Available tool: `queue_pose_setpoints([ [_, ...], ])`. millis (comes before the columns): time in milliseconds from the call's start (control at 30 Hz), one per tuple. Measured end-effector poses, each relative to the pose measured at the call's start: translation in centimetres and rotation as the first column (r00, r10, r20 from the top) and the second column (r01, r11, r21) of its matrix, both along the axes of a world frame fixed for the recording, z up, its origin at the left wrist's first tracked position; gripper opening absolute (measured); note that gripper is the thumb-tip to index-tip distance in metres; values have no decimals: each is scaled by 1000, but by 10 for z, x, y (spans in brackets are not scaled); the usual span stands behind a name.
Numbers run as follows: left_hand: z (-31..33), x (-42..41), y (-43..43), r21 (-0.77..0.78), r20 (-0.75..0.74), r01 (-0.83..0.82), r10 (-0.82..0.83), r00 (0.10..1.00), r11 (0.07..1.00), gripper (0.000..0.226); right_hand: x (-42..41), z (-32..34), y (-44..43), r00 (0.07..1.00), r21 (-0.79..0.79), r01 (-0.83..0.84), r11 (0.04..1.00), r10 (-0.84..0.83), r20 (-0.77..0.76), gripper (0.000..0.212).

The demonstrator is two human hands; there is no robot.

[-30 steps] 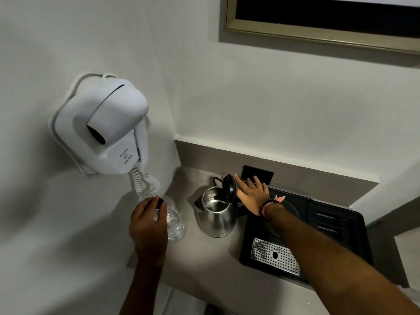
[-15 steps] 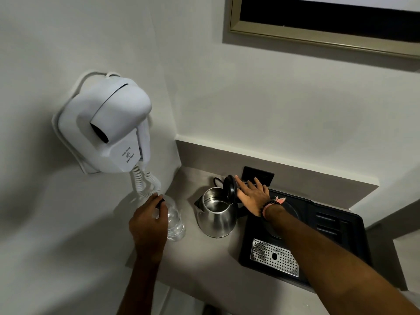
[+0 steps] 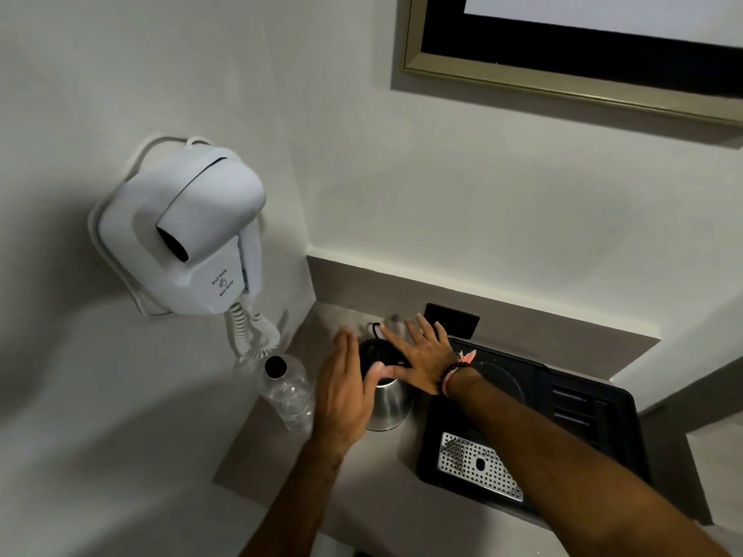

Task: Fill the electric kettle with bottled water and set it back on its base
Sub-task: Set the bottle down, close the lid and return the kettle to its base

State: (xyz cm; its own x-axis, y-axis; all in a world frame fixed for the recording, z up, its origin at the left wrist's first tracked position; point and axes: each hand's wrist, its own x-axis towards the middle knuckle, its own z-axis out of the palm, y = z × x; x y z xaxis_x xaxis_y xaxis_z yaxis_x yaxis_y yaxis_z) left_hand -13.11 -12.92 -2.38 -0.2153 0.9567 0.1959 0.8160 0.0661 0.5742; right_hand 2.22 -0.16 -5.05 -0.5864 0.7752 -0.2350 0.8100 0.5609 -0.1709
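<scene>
A steel electric kettle (image 3: 389,408) stands on the grey counter, left of the black tray. Its black lid (image 3: 374,352) lies down over the top. My right hand (image 3: 422,357) rests flat on the lid, fingers spread. My left hand (image 3: 341,393) is open, palm turned toward the kettle's left side, just beside it. A clear plastic water bottle (image 3: 290,393) with a black cap stands upright left of my left hand, untouched. The round kettle base (image 3: 504,381) sits in the tray, bare.
The black tray (image 3: 583,428) holds a perforated metal drip grate (image 3: 478,464). A white wall-mounted hair dryer (image 3: 189,243) with a coiled cord hangs over the counter's left end. A black socket plate (image 3: 454,319) sits behind the kettle. A framed panel hangs above.
My left hand let go of the bottle and moved right to the kettle's side. The kettle lid, upright before, is now down under my right hand.
</scene>
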Motion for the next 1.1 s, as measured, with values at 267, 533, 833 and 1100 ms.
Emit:
queue_pose_setpoints([
  [267,-51,4,7,-269,-278,-53,-24,960,962,92,4,-5,-1,995,29,-87,996,86,53,95],
  [533,-58,1,8,-325,-347,-70,-50,936,943,98,5,-7,0,997,-13,-64,998,64,33,80],
  [833,-70,17,19,-229,595,-290,370,714,929,103,19,-5,-3,954,-291,74,954,-152,-258,72],
  [1100,-80,19,38,-348,800,-331,462,384,877,55,20,-3,3,928,-279,97,955,-188,-322,51],
])
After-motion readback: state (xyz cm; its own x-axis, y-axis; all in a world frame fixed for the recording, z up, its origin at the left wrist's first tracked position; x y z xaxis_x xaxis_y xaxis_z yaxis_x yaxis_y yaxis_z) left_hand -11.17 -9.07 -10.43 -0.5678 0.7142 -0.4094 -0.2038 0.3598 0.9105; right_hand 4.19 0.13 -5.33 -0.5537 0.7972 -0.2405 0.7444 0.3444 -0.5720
